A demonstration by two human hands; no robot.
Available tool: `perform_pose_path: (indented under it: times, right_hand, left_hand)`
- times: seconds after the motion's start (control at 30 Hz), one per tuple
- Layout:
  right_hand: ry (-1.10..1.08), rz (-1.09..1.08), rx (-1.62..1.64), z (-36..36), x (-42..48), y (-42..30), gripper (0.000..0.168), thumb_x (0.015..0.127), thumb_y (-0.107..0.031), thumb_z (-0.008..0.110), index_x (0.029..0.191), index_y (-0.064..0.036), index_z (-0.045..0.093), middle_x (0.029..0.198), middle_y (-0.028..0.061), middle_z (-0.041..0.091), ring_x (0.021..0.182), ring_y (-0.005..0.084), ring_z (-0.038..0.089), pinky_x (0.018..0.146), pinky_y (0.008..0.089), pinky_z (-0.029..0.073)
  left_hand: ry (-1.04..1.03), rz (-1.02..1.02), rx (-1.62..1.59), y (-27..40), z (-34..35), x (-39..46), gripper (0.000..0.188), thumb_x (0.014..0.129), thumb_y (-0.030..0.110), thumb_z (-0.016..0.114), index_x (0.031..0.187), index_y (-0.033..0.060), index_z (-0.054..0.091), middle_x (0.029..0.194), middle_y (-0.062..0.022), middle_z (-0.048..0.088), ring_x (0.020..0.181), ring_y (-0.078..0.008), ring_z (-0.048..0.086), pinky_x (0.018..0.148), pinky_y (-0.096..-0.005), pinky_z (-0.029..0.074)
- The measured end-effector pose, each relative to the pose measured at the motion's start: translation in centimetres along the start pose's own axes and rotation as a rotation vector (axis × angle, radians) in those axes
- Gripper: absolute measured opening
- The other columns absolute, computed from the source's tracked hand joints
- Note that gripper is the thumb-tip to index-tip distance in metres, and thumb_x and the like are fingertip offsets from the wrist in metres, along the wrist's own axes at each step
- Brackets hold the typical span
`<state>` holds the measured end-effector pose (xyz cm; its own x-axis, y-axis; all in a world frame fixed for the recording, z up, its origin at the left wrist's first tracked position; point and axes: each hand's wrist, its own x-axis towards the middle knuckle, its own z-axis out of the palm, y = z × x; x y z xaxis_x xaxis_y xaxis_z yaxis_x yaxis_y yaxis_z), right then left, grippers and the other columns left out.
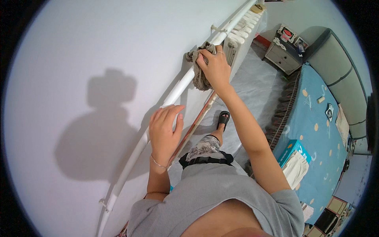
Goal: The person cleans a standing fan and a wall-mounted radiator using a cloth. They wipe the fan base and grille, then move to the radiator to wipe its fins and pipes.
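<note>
A white pipe (180,89) runs slantwise along the pale wall (74,53), held by small brackets. My right hand (217,67) grips a grey-brown cloth (202,77) that is draped over this pipe, with one end hanging below it. Further down the same pipe is my left hand (166,127), palm toward the wall side and fingers slightly bent. It holds nothing, and its fingers lie over or against the pipe; whether they touch it is hard to tell.
A white radiator (243,38) stands against the wall beyond my right hand. Low down runs a reddish pipe (194,126). To the right are a bed (316,118) with a blue sheet, a box (293,151) on it, and a nightstand (282,56). Grey tiles (257,86) cover the floor.
</note>
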<state>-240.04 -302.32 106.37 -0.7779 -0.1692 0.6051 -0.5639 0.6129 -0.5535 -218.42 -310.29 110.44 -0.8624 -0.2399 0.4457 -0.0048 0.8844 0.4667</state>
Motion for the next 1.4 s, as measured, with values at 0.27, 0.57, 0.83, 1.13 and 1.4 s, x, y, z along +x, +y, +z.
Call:
perform_pose_path:
  times: [0.27, 0.57, 0.83, 1.13, 1.4]
  right_hand:
    - [-0.015, -0.052, -0.005, 0.5, 6.6, 6.0, 0.014, 0.078, -0.025, 0.065, 0.088, -0.017, 0.071, 0.095, 0.0125, 0.054, 0.085, 0.0295, 0.060, 0.060, 0.0401, 0.053]
    - [-0.209, -0.163, 0.181, -0.7, 9.1, 9.6, 0.021, 0.077, -0.016, 0.066, 0.097, -0.016, 0.070, 0.096, 0.0111, 0.053, 0.086, 0.0296, 0.058, 0.062, 0.0385, 0.050]
    - [0.001, -0.035, 0.329, -4.7, 11.0, 16.6, 0.024, 0.079, -0.006, 0.058, 0.100, -0.011, 0.069, 0.095, 0.0155, 0.062, 0.087, 0.0329, 0.056, 0.071, 0.0400, 0.048]
    - [-0.233, -0.178, 0.280, 0.7, 15.1, 15.0, 0.018, 0.075, -0.032, 0.066, 0.081, -0.015, 0.070, 0.100, 0.0081, 0.053, 0.093, 0.0283, 0.055, 0.054, 0.0377, 0.052]
    - [-0.202, -0.186, 0.298, 1.1, 14.7, 16.1, 0.015, 0.070, -0.030, 0.066, 0.071, -0.015, 0.066, 0.105, 0.0100, 0.049, 0.093, 0.0302, 0.051, 0.051, 0.0388, 0.051]
  left_hand:
    - [0.015, 0.048, -0.101, 1.7, 7.1, 10.2, 0.019, 0.087, 0.008, 0.056, 0.103, 0.0082, 0.065, 0.106, -0.0079, 0.066, 0.100, -0.0272, 0.060, 0.089, -0.0367, 0.044]
    - [0.069, -0.062, -0.083, 2.8, 12.6, 19.3, 0.019, 0.084, 0.010, 0.059, 0.103, 0.0086, 0.064, 0.110, -0.0031, 0.063, 0.096, -0.0246, 0.060, 0.083, -0.0359, 0.045]
    - [0.022, -0.170, -0.117, 3.8, 13.5, 21.6, 0.020, 0.085, 0.001, 0.054, 0.102, 0.0041, 0.065, 0.103, -0.0096, 0.066, 0.097, -0.0268, 0.062, 0.084, -0.0339, 0.047]
    - [0.207, -0.021, -0.343, 4.2, 17.5, 23.7, 0.021, 0.094, 0.010, 0.046, 0.100, -0.0011, 0.064, 0.104, -0.0144, 0.064, 0.096, -0.0287, 0.060, 0.086, -0.0385, 0.046]
    - [0.185, 0.049, -0.594, 5.0, 21.8, 26.6, 0.030, 0.098, 0.017, 0.042, 0.106, -0.0044, 0.061, 0.110, -0.0139, 0.062, 0.102, -0.0239, 0.056, 0.093, -0.0363, 0.043]
